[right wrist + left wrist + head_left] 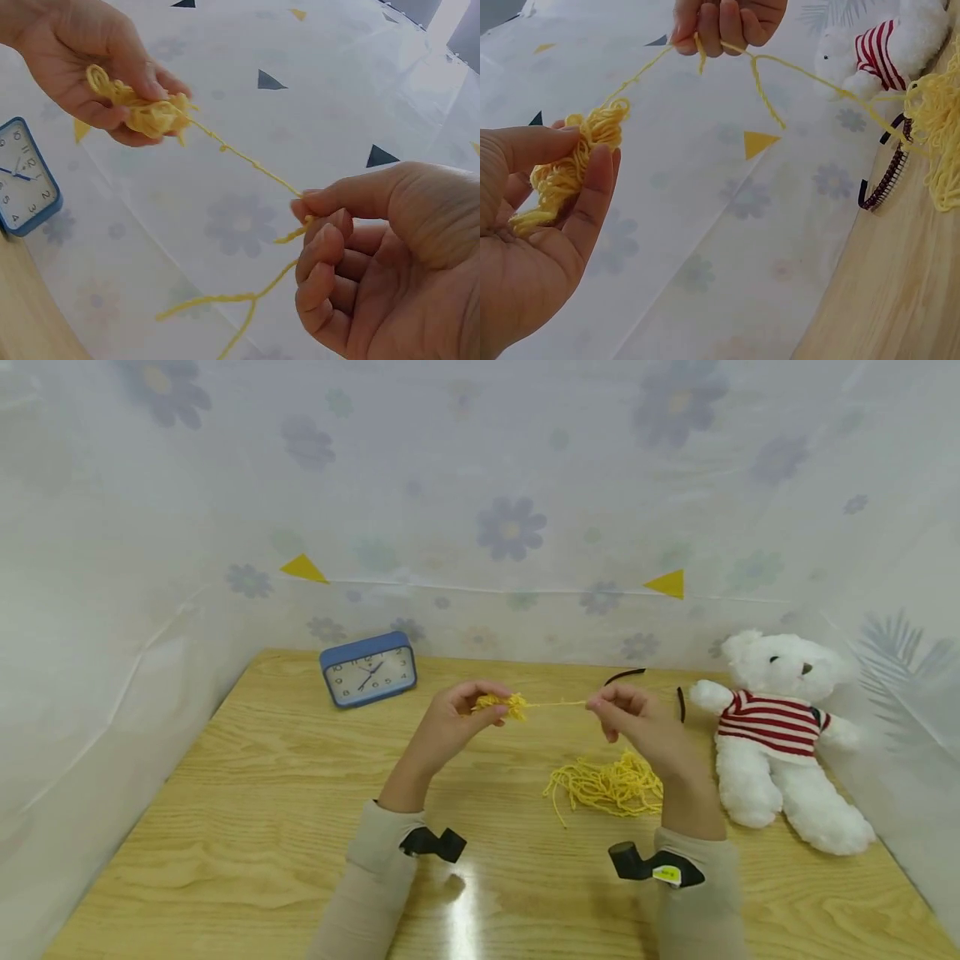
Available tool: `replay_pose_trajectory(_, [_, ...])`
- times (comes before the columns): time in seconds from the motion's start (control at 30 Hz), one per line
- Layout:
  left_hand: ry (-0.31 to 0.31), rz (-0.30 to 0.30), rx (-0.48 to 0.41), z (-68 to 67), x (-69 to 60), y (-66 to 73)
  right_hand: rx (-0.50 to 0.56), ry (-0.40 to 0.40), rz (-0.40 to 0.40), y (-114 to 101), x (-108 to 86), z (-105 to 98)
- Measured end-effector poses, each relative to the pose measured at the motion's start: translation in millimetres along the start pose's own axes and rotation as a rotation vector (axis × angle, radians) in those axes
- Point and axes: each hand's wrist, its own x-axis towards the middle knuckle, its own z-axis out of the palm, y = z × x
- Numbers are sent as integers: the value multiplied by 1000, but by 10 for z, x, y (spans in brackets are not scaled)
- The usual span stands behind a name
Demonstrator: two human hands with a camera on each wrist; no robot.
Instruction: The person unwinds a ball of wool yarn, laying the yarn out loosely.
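My left hand (pixel 450 727) grips a small looped bundle of yellow yarn (pixel 581 161) between thumb and fingers. A single yarn strand (pixel 247 159) with small knots runs taut from it to my right hand (pixel 637 718), which pinches it between thumb and index finger. Past the right hand, loose yarn ends (pixel 210 300) dangle, and in the left wrist view a strand leads on toward a larger pile of yellow yarn (pixel 611 785). That pile lies on the table below the right hand. Both hands are raised above the table.
A blue alarm clock (pixel 369 670) stands at the back left of the wooden table (pixel 255 810). On the right sits a white teddy bear (pixel 780 735) in a striped shirt. A dark toothed hair band (pixel 889 176) lies behind the yarn pile. Patterned white sheeting (pixel 450 468) surrounds the table.
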Motion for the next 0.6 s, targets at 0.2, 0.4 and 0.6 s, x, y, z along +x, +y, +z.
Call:
replay_pose_trajectory(0.2, [40,-31,37,-63,-6,43,411,385,-121,-59,-94,-244])
replay_pose_trajectory(0.4, [78,-35,22,-127,-13,52,906,731,-237,-85,-171,-506])
replay_pose_trajectory(0.6, [98,-24,-7,-170,-21,53,1110,903,-269,-81,-264,-729])
